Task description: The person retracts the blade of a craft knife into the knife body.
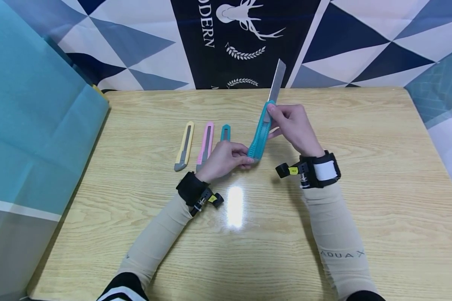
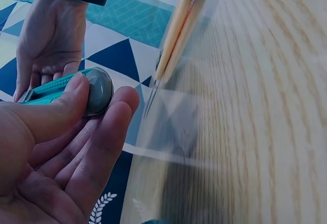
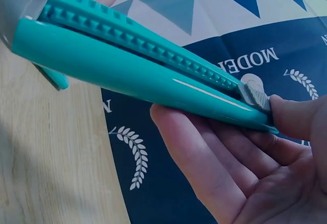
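A teal utility knife (image 1: 260, 138) is held tilted above the table, its long blade (image 1: 276, 81) extended toward the far edge. My left hand (image 1: 227, 158) pinches the knife's grey rear end (image 2: 100, 91) between thumb and fingers. Near the blade end, my right hand (image 1: 294, 125) grips the body, thumb against the ribbed grey slider (image 3: 254, 99) and fingers underneath. Left of it lie a yellow utility knife (image 1: 184, 146), a pink utility knife (image 1: 207, 140) and a smaller teal one (image 1: 225, 130), the latter two partly hidden by my left hand.
Everything lies on a wood-grain table (image 1: 380, 200). A patterned cloth (image 1: 342, 46) hangs behind its far edge, and a blue covering (image 1: 41, 104) stands along the left. In the left wrist view, a slim orange object (image 2: 176, 30) of unclear kind appears.
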Tool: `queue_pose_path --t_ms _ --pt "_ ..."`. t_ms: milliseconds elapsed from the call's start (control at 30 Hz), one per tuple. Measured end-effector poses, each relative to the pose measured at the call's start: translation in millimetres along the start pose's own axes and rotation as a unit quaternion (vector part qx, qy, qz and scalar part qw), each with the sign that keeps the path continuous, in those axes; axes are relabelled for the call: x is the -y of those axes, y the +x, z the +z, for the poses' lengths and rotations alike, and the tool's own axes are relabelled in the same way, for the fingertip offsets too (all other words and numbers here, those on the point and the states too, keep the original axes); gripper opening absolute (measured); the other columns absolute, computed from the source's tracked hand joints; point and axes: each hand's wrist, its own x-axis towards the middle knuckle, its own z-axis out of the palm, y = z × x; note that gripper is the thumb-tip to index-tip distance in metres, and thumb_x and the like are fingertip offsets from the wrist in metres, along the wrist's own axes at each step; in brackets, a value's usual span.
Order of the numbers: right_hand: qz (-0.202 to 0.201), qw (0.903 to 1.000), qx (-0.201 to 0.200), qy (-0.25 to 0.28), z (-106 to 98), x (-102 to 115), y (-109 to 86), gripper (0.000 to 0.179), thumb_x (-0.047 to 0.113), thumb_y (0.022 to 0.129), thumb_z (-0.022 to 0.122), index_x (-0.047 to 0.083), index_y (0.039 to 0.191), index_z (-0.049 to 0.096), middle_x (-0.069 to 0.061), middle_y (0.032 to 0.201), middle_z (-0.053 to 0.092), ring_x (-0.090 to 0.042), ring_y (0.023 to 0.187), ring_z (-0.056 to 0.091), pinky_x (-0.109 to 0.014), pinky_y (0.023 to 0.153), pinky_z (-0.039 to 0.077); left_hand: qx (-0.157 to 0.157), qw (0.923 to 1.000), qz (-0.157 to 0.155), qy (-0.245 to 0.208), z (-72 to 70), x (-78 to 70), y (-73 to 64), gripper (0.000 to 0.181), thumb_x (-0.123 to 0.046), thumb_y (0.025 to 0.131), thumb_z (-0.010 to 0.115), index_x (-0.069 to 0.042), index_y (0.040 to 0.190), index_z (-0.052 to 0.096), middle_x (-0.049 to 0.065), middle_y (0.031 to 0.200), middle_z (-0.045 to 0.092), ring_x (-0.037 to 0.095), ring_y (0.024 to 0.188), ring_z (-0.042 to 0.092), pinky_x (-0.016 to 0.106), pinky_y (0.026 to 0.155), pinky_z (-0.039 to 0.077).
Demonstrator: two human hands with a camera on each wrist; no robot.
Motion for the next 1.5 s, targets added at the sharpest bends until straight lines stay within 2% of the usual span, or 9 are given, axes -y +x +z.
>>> queue_pose_path --t_ms 167,400,900,1167,1500 --pt "-0.004 0.9998 -0.011 -0.013 -1.3 1.4 -1.7 0.041 0.03 0.098 0.045 -0.005 0.097 0.066 -0.018 0.082 0.066 -0.027 0.071 0.064 -0.028 0.055 0.059 0.001 0.9999 -0.003 -0.01 2.8 -1.7 0.0 0.009 -0.012 0.084 0.069 -0.005 0.089 0.07 0.005 0.073 0.07 0.015 0.066 0.066 0.037 0.063 0.059" --pt "0.003 0.9997 -0.013 -0.021 -1.8 4.0 -4.3 0.041 0.031 0.097 0.046 -0.005 0.096 0.067 -0.018 0.08 0.066 -0.026 0.064 0.065 -0.026 0.058 0.059 -0.001 0.9997 -0.012 -0.021 5.5 -2.2 -0.8 0.008 -0.012 0.083 0.069 -0.006 0.087 0.069 0.005 0.072 0.07 0.016 0.066 0.066 0.041 0.063 0.059" --pt "0.006 0.9997 -0.006 -0.023 -3.2 3.1 -4.1 0.039 0.029 0.097 0.046 -0.005 0.099 0.066 -0.018 0.079 0.066 -0.026 0.063 0.065 -0.026 0.058 0.059 0.009 0.9989 -0.027 -0.037 6.5 -3.8 -1.0 0.008 -0.012 0.083 0.068 -0.005 0.086 0.069 0.005 0.072 0.07 0.019 0.067 0.066 0.039 0.063 0.059" --pt "0.01 0.9996 0.002 -0.025 -2.4 2.5 -2.6 0.035 0.025 0.097 0.048 -0.004 0.105 0.065 -0.019 0.084 0.065 -0.026 0.064 0.065 -0.025 0.059 0.059 0.009 0.999 -0.028 -0.033 5.9 -4.8 -1.3 0.01 -0.013 0.082 0.069 -0.004 0.086 0.069 0.007 0.072 0.07 0.019 0.066 0.066 0.041 0.063 0.059" --pt "0.013 0.9994 0.01 -0.03 -2.0 4.0 -3.2 0.035 0.026 0.097 0.047 -0.005 0.104 0.064 -0.02 0.086 0.065 -0.025 0.066 0.066 -0.026 0.062 0.059 0.008 0.9994 -0.019 -0.029 5.3 -2.7 -0.4 0.009 -0.014 0.083 0.068 -0.005 0.085 0.069 0.005 0.073 0.07 0.016 0.066 0.066 0.037 0.062 0.059"
